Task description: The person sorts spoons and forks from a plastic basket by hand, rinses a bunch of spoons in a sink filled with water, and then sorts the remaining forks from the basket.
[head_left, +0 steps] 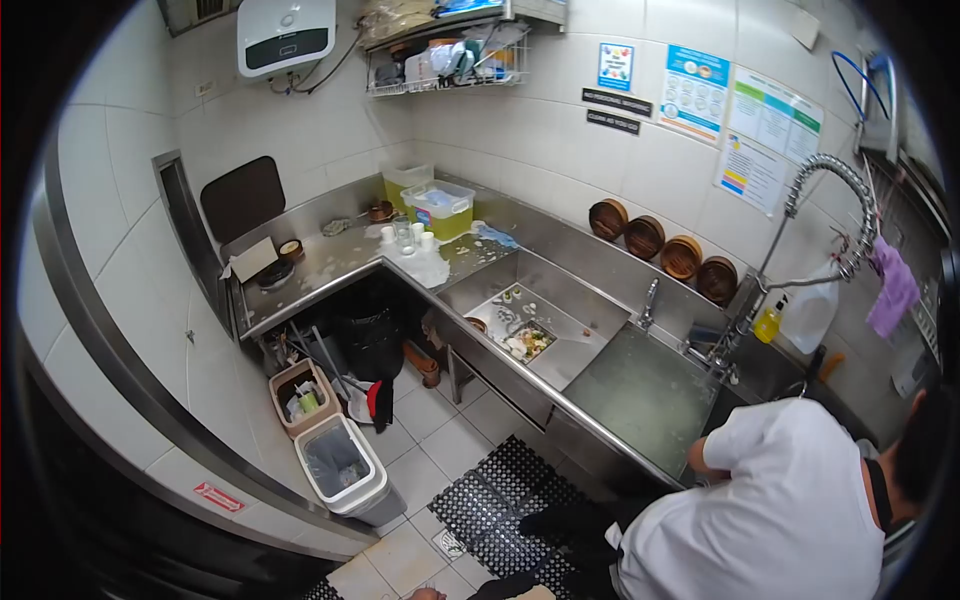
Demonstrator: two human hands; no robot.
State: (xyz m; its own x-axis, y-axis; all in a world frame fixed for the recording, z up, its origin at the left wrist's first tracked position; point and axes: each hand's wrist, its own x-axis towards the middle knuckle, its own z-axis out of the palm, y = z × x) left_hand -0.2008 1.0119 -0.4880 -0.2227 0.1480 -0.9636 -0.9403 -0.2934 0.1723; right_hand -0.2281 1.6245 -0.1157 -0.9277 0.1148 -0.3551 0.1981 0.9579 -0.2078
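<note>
At the bottom edge, a small part of what looks like my left hand [428,594] shows above the floor tiles, its fingers cut off by the frame. Whether it holds anything cannot be seen. A dark shape and a pale beige edge [532,593] lie just right of it, too cropped to name. I cannot see my right hand. Nearest to me are the black rubber mat [500,510] and a floor drain [449,543]. A co-worker in a white shirt [765,510] bends over the sink area at right, hands hidden.
A steel sink basin filled with cloudy water [640,390] adjoins a basin with food scraps [528,342]. Tubs of yellow-green liquid [440,212] and white cups [427,241] stand on the counter. Round baskets [681,258] lean along the wall. Bins [338,462] line the left floor.
</note>
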